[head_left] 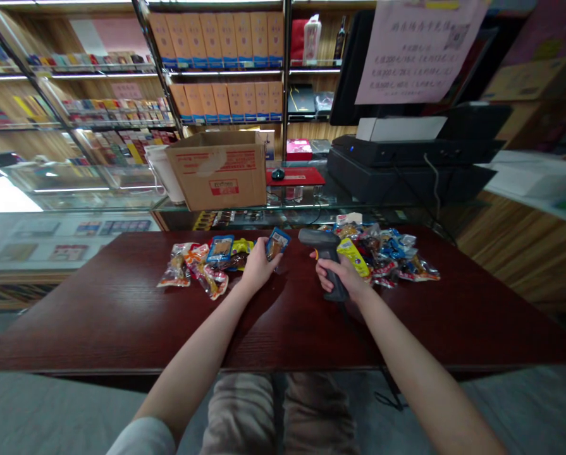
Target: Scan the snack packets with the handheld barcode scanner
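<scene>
My left hand is closed on a small blue-edged snack packet, tilted up over the table with its printed side partly showing. In my right hand is a dark grey barcode scanner, its head pointing left toward the packet, with a gap between them. Left of my left hand lies a loose group of snack packets, among them a blue one and clear-wrapped ones. A larger heap of wrapped snacks lies behind and right of the scanner, with a yellow packet at its near side.
The dark red wooden table runs across in front of me. Behind it, a cardboard box stands on a glass counter near a black cash register and a monitor carrying a paper sign. A cable hangs off the front edge.
</scene>
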Tool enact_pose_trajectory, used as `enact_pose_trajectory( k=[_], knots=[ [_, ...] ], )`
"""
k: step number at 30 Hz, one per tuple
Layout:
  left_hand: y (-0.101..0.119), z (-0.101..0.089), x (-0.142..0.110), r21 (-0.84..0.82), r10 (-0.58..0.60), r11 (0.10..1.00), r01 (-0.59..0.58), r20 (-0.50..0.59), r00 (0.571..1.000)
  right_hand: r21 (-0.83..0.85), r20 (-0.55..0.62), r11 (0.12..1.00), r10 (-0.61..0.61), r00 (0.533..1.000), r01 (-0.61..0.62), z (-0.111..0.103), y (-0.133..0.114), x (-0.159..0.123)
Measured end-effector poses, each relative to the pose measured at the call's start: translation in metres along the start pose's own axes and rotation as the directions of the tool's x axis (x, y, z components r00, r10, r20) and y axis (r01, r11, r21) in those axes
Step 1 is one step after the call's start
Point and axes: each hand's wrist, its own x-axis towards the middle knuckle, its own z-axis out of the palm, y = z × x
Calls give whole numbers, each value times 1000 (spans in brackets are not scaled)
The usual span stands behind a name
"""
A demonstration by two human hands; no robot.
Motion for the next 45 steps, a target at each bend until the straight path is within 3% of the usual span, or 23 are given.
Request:
enact_pose_trajectory(
  k=[5, 15, 19, 22, 27, 31, 35, 38, 41, 43, 45],
  knots=[
    [4, -1, -2, -60, 23, 998, -19, 62, 998, -19, 7, 1000, 19, 1000, -19, 8, 6, 1],
    [4, 1, -4, -10, 69, 998, -68, 108, 992, -42, 5, 998, 54, 999, -53, 8, 4, 0],
    [16, -7, -4, 114, 23, 993, -38, 134, 991, -15, 18, 999, 38, 999, -37, 6, 1, -1],
    [26, -24, -1, 340, -32, 941, 6, 71, 997, 23, -26, 1000, -9, 1000, 9, 1, -5, -2],
    [31, -60, 9, 650, -170, 734, 195, -101, 980, 58, -177, 984, -155, 972, 167, -21, -24, -7],
    [18, -74, 11, 707, -292, 614, 351, -209, 933, 67, -292, 970, -205, 934, 234, -39, -36, -11],
    [11, -73, 11, 675, -191, 657, 335, -281, 941, 53, -365, 970, -204, 908, 239, -47, -38, -11],
    [23, -60, 15, 618, -103, 763, 190, -175, 979, 17, -366, 982, -167, 916, 186, -52, -40, -10],
    [48, -27, 21, 432, -52, 902, 21, 60, 997, -48, -368, 993, -118, 922, 109, -60, -47, -16],
    [65, 7, 27, 203, -98, 978, 42, 273, 957, -106, -365, 992, -107, 925, 73, -66, -54, -25],
    [81, 45, 30, 2, -189, 976, 216, 487, 853, -152, -361, 987, -108, 926, 56, -72, -58, -37]
  ],
)
